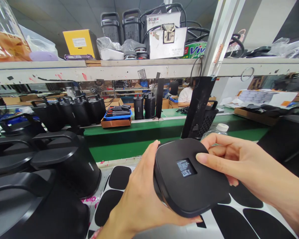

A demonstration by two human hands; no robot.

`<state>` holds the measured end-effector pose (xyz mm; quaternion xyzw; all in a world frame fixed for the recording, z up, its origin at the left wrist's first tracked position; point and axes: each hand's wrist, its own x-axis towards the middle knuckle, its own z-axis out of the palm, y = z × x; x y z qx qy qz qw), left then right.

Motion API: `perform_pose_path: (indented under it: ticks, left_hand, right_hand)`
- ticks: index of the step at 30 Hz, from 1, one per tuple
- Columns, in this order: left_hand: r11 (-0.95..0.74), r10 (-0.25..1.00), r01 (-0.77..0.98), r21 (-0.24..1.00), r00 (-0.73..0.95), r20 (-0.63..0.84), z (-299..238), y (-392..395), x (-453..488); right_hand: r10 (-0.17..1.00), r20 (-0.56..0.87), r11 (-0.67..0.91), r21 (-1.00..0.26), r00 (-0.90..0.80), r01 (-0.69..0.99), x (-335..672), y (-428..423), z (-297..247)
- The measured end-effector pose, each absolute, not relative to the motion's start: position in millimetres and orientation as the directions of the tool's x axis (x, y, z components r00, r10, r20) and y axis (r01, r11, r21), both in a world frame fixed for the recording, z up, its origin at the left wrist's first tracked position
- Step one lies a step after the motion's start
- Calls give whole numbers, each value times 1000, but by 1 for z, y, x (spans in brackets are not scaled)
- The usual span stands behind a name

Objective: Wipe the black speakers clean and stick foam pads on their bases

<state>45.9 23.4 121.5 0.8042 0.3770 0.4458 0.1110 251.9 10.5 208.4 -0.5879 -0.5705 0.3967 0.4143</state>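
Observation:
I hold a black speaker (189, 186) bottom-up in front of me; its flat base shows a small recessed label (186, 167). My left hand (139, 202) cups the speaker's left side and underside. My right hand (241, 166) rests on the base from the right, its fingertip touching just beside the label. Below lies a white backing sheet (236, 204) with several black rounded pads (119, 177) on it.
Several black handled speakers (64, 159) crowd the left. A green conveyor belt (139, 136) runs behind, with a tray of parts (116, 118) and more speakers (149, 106). A water bottle (220, 129) stands behind the speaker. A cluttered shelf (114, 69) hangs overhead. A person (185, 96) sits far back.

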Motion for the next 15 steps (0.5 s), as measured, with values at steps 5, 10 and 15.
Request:
perform_pose_path:
  ticks: [5,10,15]
  left_hand:
    - [-755,614,506,416,326,718,123,24,48]
    - [-787,540,529,316,344,769,125,24,52]
    - [-773,560,527,353,308,769,124,29,49]
  right_hand:
    - [993,117,100,-824,-5,558,255,12,205]
    - [847,499,310,-182,-184,933,247,16,203]
    - [850,458,83,372,-261,925,251,14,206]
